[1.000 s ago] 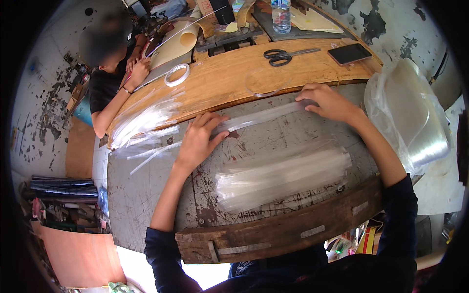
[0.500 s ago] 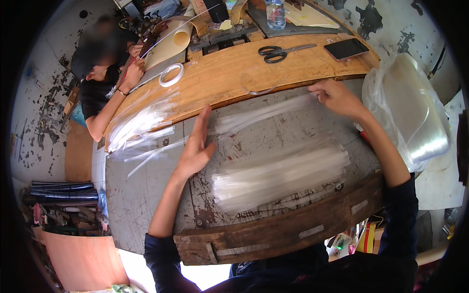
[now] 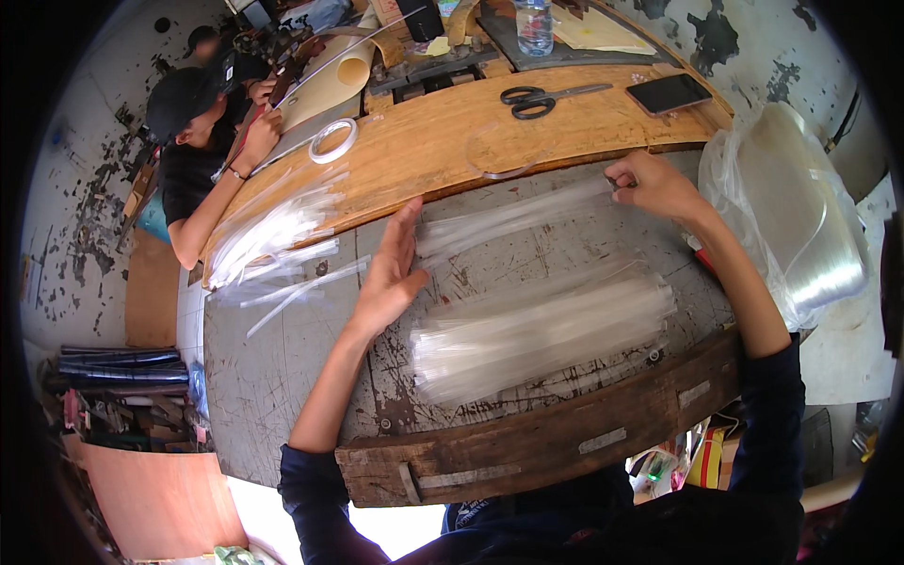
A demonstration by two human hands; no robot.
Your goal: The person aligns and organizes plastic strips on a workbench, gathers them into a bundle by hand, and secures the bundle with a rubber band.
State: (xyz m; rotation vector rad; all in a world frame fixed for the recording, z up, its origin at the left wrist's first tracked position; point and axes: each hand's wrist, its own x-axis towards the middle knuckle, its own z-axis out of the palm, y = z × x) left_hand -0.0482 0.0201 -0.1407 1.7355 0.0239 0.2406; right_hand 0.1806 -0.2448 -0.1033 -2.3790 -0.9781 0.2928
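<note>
A worn grey worktable (image 3: 282, 377) fills the centre of the view, with a rough wooden beam (image 3: 565, 443) along its edge at 6 o'clock and a pale wooden board (image 3: 565, 118) lying along it at 12 o'clock. A large bundle of clear plastic film (image 3: 800, 226) rests at 3 o'clock, just beside the table.

Near the centre, slightly toward 5 o'clock, lies a stack of clear plastic strips (image 3: 541, 334). Above it, toward 12 o'clock, a single long clear strip (image 3: 508, 218) stretches across the table. The left hand (image 3: 391, 273), open and flat with fingers extended, presses on this strip's left end. The right hand (image 3: 654, 184), at 1 o'clock, is closed in a pinch on the strip's right end.

A loose heap of clear strips (image 3: 273, 235) lies at 10 o'clock. On the board sit black scissors (image 3: 541, 96), a dark phone (image 3: 669, 92) toward 1 o'clock, and a roll of tape (image 3: 332, 139) toward 11 o'clock. A clear bottle (image 3: 534, 24) stands at 12 o'clock.

A second person in a black cap (image 3: 179, 94) sits at 10 o'clock, hands near a beige roll (image 3: 330, 75).
</note>
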